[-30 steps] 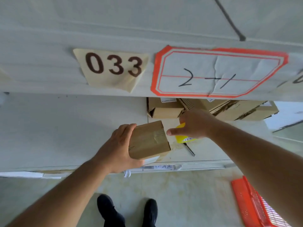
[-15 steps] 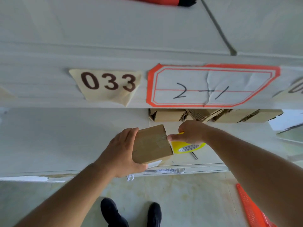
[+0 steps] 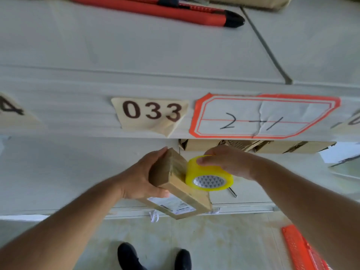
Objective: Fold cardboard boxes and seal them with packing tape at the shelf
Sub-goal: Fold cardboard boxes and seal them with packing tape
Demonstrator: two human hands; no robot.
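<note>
A small brown cardboard box [image 3: 175,179] with a white printed label on its underside is tilted in the air in front of the lower shelf. My left hand [image 3: 142,178] grips its left end, fingers over the far side and thumb underneath. My right hand [image 3: 228,161] holds a yellow roll of packing tape [image 3: 209,174] from above, pressed against the box's right side. Tape shines along the box's top face.
A red utility knife [image 3: 155,10] lies on the upper shelf [image 3: 136,55]. Labels 033 [image 3: 152,113] and 2-1 [image 3: 259,115] are stuck on its front edge. Several cardboard boxes [image 3: 253,146] sit at the back of the lower shelf. An orange crate [image 3: 303,248] stands on the floor at right.
The box has tipped, showing its labelled underside. The tape roll has come out from behind it and now sits against the box's right side. The view has tilted upward.
</note>
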